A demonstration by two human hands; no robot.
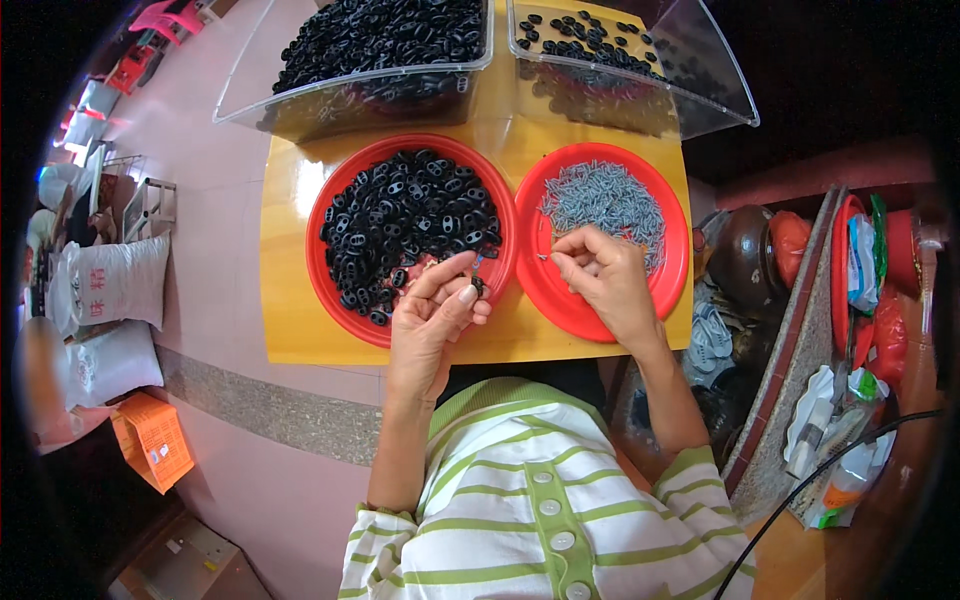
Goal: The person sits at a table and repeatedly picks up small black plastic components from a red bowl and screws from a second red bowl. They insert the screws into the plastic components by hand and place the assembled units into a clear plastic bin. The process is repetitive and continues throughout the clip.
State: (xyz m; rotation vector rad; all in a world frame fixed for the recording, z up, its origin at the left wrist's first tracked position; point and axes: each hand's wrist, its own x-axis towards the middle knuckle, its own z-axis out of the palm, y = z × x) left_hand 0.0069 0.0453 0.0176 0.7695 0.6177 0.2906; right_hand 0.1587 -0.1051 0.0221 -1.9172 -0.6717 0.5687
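My left hand [437,312] is over the near right part of a red basin [322,293], pinching a small black plastic piece [477,286] between thumb and fingers. Many black oval pieces with two holes [400,215] fill that basin. My right hand [603,272] hovers above a second red basin [590,322], thumb and forefinger closed on a small metal screw [543,258] whose tip sticks out to the left. Loose grey screws [605,205] are heaped in this basin. The hands are apart.
Both basins stand on a yellow table [285,330]. Behind them, one clear bin [375,80] is heaped with black pieces; another clear bin [620,75] holds fewer. White sacks [120,280] and an orange bag [152,440] lie left; a dark jar [740,255] stands right. A black cable [830,462] crosses lower right.
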